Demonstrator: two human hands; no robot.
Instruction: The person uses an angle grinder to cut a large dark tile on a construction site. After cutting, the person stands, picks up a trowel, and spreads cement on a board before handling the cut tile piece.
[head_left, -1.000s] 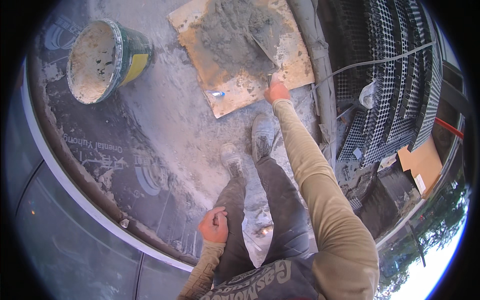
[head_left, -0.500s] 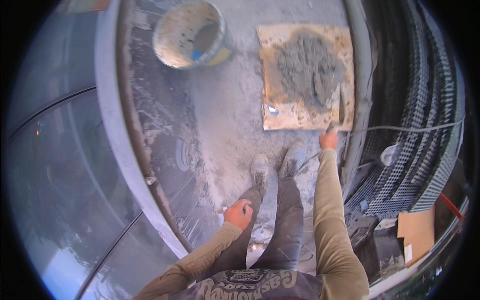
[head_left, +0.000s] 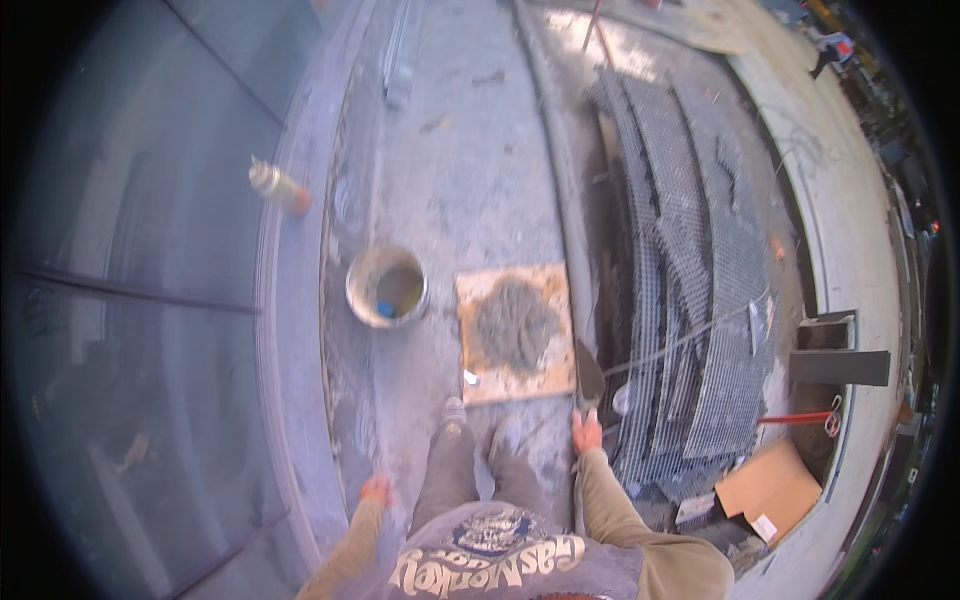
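A trowel [head_left: 589,372] points forward from my right hand [head_left: 587,432], which is closed on its handle at the board's lower right corner. The pale, stained board [head_left: 474,290] lies on the dusty floor in front of my feet, with a heap of wet grey mortar [head_left: 515,325] on it and a small white item near its lower left corner. Left of the board stands a bucket [head_left: 365,269] with grey residue and something blue inside. My left hand [head_left: 376,490] hangs low beside my left leg, blurred; what its fingers hold, if anything, is unclear.
Glass panels and a ledge [head_left: 290,350] run along the left, with an upright bottle or can [head_left: 280,187] there. Stacked black mesh sheets [head_left: 680,250], a grey cable and cardboard [head_left: 765,485] lie right, beyond a raised strip [head_left: 550,130]. A person [head_left: 832,52] is far off at upper right.
The view has tilted up, bringing the ledge, bottle and distant person in. The trowel has left the mortar and is beside the board's right edge. My left hand is lower, off my thigh.
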